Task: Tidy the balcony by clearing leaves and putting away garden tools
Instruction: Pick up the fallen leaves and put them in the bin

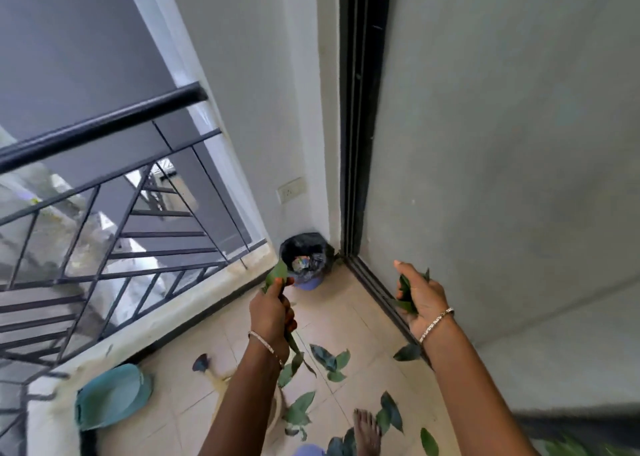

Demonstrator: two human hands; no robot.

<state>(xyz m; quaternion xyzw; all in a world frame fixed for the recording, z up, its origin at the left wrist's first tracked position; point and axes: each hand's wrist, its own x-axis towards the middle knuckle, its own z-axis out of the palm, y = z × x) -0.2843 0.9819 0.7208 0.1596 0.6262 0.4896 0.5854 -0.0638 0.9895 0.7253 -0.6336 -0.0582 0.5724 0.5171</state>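
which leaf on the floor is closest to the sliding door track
The lone dark leaf near the right hand, right at the black track; the other fallen leaves lie farther out on the tiles.

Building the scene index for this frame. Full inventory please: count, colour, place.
bin: 1, purple with a black liner, far corner
wall socket: 1, white, on the wall above the bin
door track: 1, black, right of the corner
railing: 1, black metal, left side
teal pan: 1, teal, on the low ledge under the railing
floor tool: 1, dark head and pale handle, on the tiles; too blurred to tell its kind
loose leaves: several, green, scattered on the beige tiles
held leaves: two bunches, green, one in each hand
bracelets: 2, one on each wrist
foot: 1, bare, bottom centre
left hand: grips leaves just short of the bin
right hand: holds leaves by the door track
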